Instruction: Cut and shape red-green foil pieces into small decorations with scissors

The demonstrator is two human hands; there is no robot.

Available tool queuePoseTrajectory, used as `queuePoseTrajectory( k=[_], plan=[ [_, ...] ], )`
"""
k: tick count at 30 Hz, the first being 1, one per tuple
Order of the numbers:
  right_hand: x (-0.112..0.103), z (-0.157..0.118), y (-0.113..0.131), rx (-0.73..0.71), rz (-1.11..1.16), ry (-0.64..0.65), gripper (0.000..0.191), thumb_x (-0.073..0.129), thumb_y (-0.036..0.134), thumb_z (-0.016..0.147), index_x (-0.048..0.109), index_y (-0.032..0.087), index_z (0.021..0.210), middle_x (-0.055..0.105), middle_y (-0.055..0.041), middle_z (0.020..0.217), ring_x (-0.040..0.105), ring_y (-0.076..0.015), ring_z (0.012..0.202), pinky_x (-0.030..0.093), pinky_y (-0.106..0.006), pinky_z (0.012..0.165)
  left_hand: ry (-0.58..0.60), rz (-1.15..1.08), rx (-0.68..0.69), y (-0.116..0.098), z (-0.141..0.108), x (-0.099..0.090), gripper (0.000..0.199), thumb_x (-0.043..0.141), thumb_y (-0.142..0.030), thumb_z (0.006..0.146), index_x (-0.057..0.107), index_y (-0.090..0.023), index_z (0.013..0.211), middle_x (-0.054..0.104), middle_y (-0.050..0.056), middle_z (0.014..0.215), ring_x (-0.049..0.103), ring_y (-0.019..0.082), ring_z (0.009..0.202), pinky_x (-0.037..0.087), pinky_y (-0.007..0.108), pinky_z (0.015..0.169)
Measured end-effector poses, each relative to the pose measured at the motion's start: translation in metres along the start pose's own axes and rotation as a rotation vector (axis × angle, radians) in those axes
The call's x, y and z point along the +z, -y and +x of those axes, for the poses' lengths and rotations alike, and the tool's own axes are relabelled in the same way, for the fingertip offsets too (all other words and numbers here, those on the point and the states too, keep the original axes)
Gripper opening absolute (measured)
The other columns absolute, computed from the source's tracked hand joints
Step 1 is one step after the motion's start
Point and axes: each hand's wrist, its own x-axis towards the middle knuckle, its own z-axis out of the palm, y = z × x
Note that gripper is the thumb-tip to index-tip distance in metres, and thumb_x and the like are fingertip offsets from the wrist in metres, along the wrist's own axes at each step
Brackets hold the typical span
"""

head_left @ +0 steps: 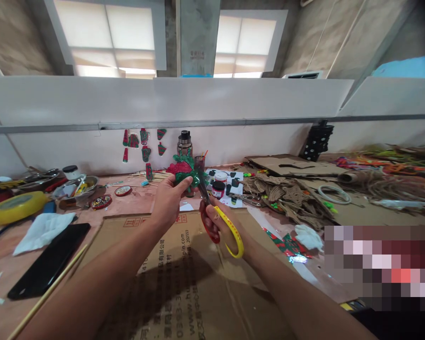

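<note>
My left hand [168,198] pinches a shiny green and red craft piece [184,170] above the far edge of a cardboard sheet [184,283]. Its exact shape is hard to make out. In my right hand [217,217] is a pair of scissors [234,236] with one yellow and one red handle loop. The dark blades point up and away, close beside the green part of the piece; whether they touch it I cannot tell. Behind the piece stands a bottle with a black lid [184,141], partly covered by it.
Left lie a black phone [49,262], white tissue [44,229], a yellow tape roll [17,208] and a metal bowl [90,184]. Paint jars [218,189] stand beyond my hands. Brown cord pieces [286,193] and a red-green piece [288,245] lie right. Painted pieces [146,153] hang on the wall.
</note>
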Motion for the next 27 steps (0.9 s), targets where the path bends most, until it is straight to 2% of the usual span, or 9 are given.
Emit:
queuePoseTrajectory(
  k=[9,20,27],
  plan=[
    [-0.008,0.002,-0.009,-0.063,-0.129,0.020,0.066,0.054,0.088,0.080,0.046,0.024,0.094,0.040,0.0085,0.061,0.032,-0.0075,0.040,0.030,-0.022,0.037,0.050,0.081,0.002,-0.006,0.003,-0.003,0.036,0.094,-0.036,0.056,0.071,-0.016,0.075,0.073,0.001,0.076,0.064,0.014,0.063,0.054,0.027,0.064],
    [-0.007,0.002,-0.006,-0.090,-0.119,0.038,0.063,0.056,0.085,0.082,0.046,0.024,0.093,0.039,0.0092,0.059,0.030,-0.0072,0.039,0.029,-0.022,0.035,0.089,0.110,0.002,-0.006,0.005,-0.007,0.035,0.092,-0.037,0.060,0.072,-0.016,0.079,0.073,0.002,0.078,0.065,0.013,0.065,0.055,0.028,0.066],
    [-0.007,0.000,-0.006,-0.098,-0.119,0.023,0.056,0.059,0.078,0.085,0.048,0.024,0.092,0.037,0.0089,0.059,0.027,-0.0076,0.043,0.026,-0.021,0.037,0.102,0.110,-0.022,-0.011,0.006,-0.007,0.038,0.095,-0.037,0.055,0.073,-0.015,0.077,0.074,0.002,0.078,0.064,0.013,0.066,0.056,0.027,0.068]
  ],
)
